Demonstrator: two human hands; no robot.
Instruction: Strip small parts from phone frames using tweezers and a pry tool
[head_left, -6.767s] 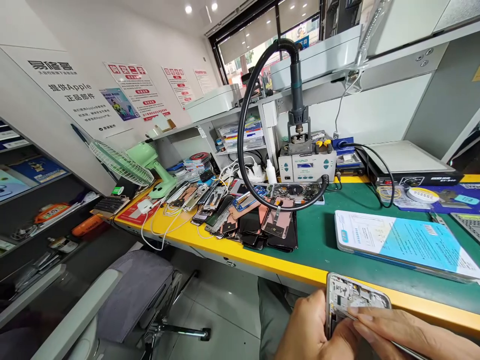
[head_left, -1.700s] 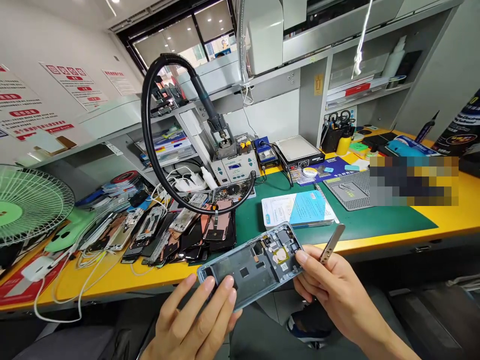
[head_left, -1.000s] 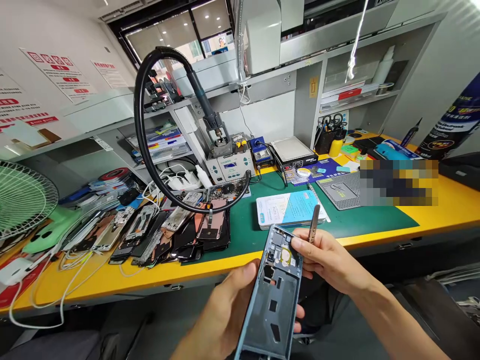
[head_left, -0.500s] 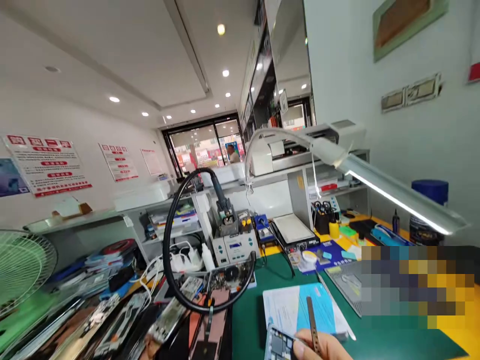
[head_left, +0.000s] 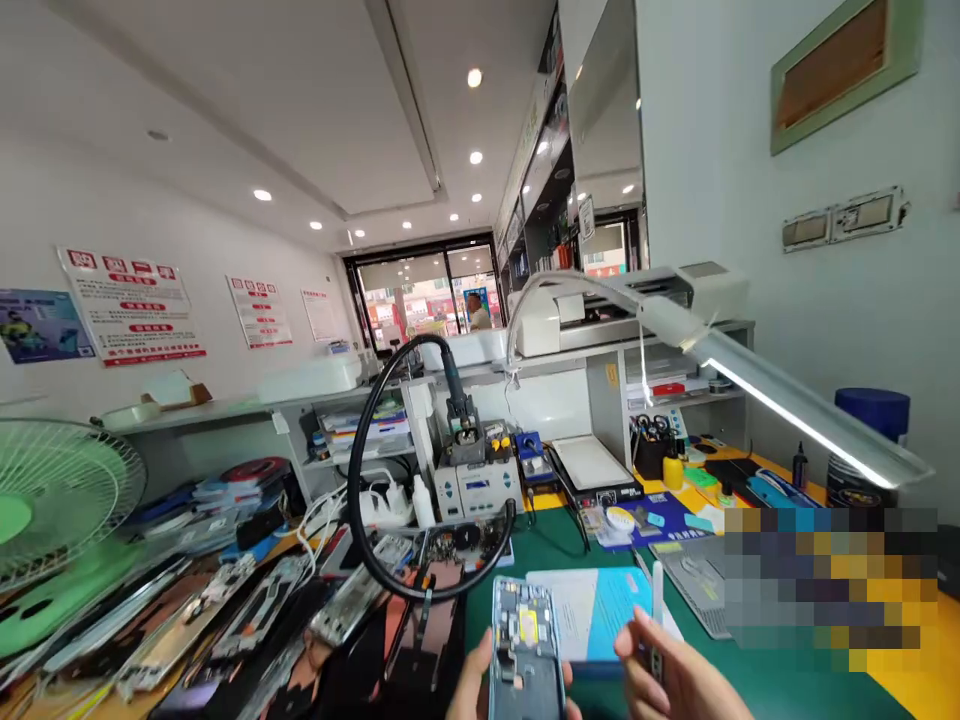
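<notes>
My left hand (head_left: 471, 682) is wrapped around an opened phone (head_left: 528, 650), held upright at the bottom of the view. Its inner parts and a yellow patch face me; the lower end is cut off by the frame. To the right, my right hand (head_left: 679, 672) is closed on a slim, flat, light-coloured tool (head_left: 658, 590) with small holes in its lower part. The tool's rounded end points up, and its other end is hidden. It is apart from the phone. Behind both hands a blue and white box (head_left: 585, 600) lies on the green mat (head_left: 780, 665).
Dismantled phone parts (head_left: 187, 620) crowd the left of the bench, beside a green fan (head_left: 67, 500). A black hose (head_left: 356, 480) loops from the soldering station (head_left: 480, 490). A lit lamp (head_left: 810, 410) reaches over the right side. A grey ribbed pad (head_left: 694, 585) lies at the right.
The phone has come up further into view, with my left hand now showing around it. My right hand has moved right, off the phone, still holding the tool. The view has shifted slightly left.
</notes>
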